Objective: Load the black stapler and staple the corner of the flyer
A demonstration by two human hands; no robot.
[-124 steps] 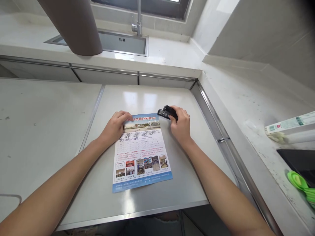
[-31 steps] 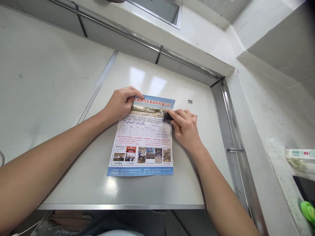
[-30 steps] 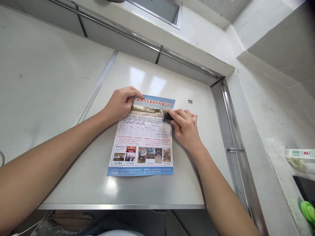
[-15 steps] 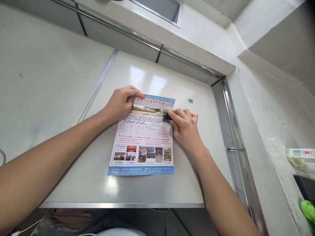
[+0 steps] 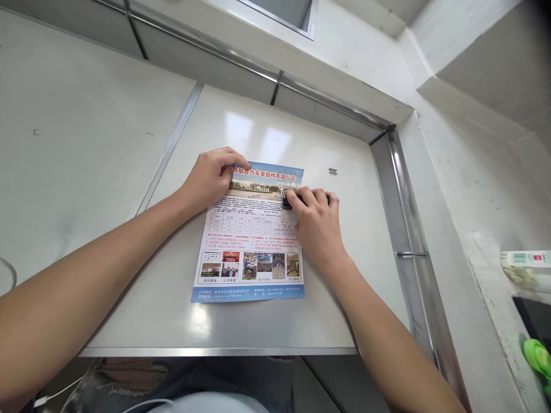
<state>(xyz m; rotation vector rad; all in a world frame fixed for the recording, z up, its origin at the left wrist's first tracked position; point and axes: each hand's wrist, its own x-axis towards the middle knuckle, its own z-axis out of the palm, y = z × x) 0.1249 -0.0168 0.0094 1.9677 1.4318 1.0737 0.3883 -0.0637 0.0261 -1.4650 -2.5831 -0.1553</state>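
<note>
A printed flyer (image 5: 247, 232) with photos and a table of text lies on the white desk. My left hand (image 5: 214, 175) is closed at its upper left corner, fingertips on the top edge. Over the flyer's right edge, my right hand (image 5: 317, 223) wraps round a small black stapler (image 5: 287, 202), whose front end rests on the paper. Most of the stapler is hidden under the fingers. Thin silvery staples (image 5: 289, 172) show along the flyer's upper right part.
Short staple strips (image 5: 333, 171) lie right of the flyer. Single bent staples (image 5: 149, 134) lie on the left desk panel. A metal-edged frame (image 5: 404, 229) bounds the desk on the right. Beyond it are a white packet (image 5: 527, 259) and a bright green object (image 5: 537, 357).
My right hand has shifted slightly, and its fingers now curl further over the stapler. My left hand stays at the flyer's corner. The view has moved a little.
</note>
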